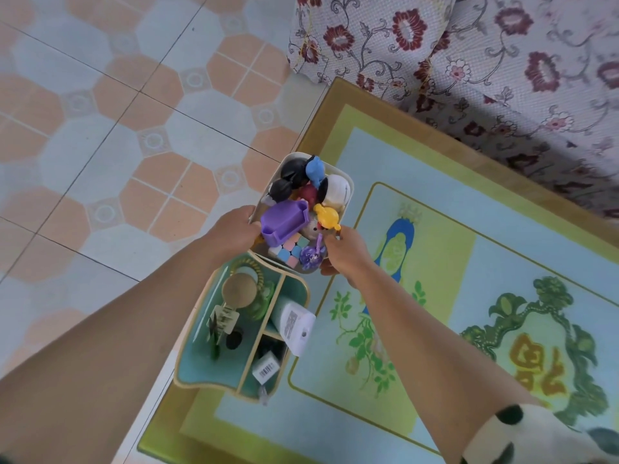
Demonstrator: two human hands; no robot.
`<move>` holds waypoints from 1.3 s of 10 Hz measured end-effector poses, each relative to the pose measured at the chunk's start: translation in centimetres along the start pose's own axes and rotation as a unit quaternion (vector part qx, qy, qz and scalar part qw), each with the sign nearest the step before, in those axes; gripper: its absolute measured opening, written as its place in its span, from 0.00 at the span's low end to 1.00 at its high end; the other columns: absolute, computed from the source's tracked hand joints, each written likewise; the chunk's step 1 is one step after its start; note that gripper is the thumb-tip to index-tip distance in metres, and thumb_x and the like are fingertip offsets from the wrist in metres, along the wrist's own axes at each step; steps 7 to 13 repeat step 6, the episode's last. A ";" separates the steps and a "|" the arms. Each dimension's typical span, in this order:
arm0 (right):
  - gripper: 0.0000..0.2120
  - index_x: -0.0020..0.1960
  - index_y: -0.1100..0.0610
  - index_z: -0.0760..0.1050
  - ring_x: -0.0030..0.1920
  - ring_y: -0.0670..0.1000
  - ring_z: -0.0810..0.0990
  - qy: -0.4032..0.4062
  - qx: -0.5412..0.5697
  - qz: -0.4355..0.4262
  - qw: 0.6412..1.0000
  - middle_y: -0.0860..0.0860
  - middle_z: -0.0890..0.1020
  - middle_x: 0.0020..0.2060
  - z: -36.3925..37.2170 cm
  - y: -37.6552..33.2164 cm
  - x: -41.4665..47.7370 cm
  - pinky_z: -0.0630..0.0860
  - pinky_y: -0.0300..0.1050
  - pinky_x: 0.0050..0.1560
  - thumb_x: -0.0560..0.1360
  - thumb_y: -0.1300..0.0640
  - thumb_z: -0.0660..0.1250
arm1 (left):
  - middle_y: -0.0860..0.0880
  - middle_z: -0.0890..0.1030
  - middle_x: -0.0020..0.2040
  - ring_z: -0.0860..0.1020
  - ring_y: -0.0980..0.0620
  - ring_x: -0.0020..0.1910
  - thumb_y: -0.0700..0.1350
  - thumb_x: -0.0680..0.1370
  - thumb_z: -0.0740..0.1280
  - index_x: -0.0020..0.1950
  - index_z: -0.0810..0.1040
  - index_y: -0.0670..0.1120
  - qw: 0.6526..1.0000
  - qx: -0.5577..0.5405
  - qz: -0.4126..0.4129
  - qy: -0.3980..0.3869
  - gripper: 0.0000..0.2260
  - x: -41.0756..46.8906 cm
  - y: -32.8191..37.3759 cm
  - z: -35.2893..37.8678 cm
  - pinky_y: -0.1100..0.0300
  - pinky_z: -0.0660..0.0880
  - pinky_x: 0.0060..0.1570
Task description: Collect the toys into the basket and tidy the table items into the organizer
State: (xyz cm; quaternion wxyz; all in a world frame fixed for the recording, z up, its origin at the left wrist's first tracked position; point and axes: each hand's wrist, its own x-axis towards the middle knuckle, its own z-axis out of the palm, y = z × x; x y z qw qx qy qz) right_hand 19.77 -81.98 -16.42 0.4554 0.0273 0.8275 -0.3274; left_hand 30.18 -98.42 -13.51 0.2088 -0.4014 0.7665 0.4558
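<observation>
Head-worn view, steeply downward, close over basket (338, 169), table (321, 122) edge

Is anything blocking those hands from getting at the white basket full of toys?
Nothing visible does. The left hand grips the white plastic basket at its left rim, the right hand at its near right corner.

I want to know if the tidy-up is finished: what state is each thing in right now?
left hand: grips the basket's left side.
right hand: grips the basket's right side.
basket: heaped full, held by both hands.
purple toy: on top of the heap in the basket.
organizer: upright, compartments holding items.
white tube: in the organizer, sticking out past its rim.
</observation>
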 end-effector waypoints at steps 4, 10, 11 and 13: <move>0.14 0.53 0.64 0.73 0.39 0.60 0.84 0.014 0.025 0.031 0.999 0.63 0.81 0.45 -0.1 0.9 -3.7 0.83 0.58 0.43 0.81 0.56 0.52 | 0.53 0.66 0.41 0.63 0.51 0.51 0.42 0.83 0.55 0.40 0.63 0.53 0.999 -0.010 0.004 0.044 0.12 -2.5 -1.7 0.2 0.58 0.58 0.50; 0.13 0.53 0.62 0.72 0.41 0.58 0.85 0.027 0.017 0.050 0.998 0.63 0.80 0.50 -0.1 1.3 -5.7 0.83 0.54 0.44 0.82 0.55 0.53 | 0.46 0.79 0.58 0.72 0.43 0.62 0.46 0.83 0.54 0.59 0.77 0.48 0.996 -0.010 0.018 0.081 0.13 -5.0 -2.5 -0.1 0.53 0.66 0.60; 0.13 0.53 0.62 0.72 0.41 0.58 0.85 0.027 0.017 0.050 0.998 0.63 0.80 0.50 -0.1 1.3 -5.7 0.83 0.54 0.44 0.82 0.55 0.53 | 0.46 0.79 0.58 0.72 0.43 0.62 0.46 0.83 0.54 0.59 0.77 0.48 0.996 -0.010 0.018 0.081 0.13 -5.0 -2.5 -0.1 0.53 0.66 0.60; 0.13 0.53 0.62 0.72 0.41 0.58 0.85 0.027 0.017 0.050 0.998 0.63 0.80 0.50 -0.1 1.3 -5.7 0.83 0.54 0.44 0.82 0.55 0.53 | 0.46 0.79 0.58 0.72 0.43 0.62 0.46 0.83 0.54 0.59 0.77 0.48 0.996 -0.010 0.018 0.081 0.13 -5.0 -2.5 -0.1 0.53 0.66 0.60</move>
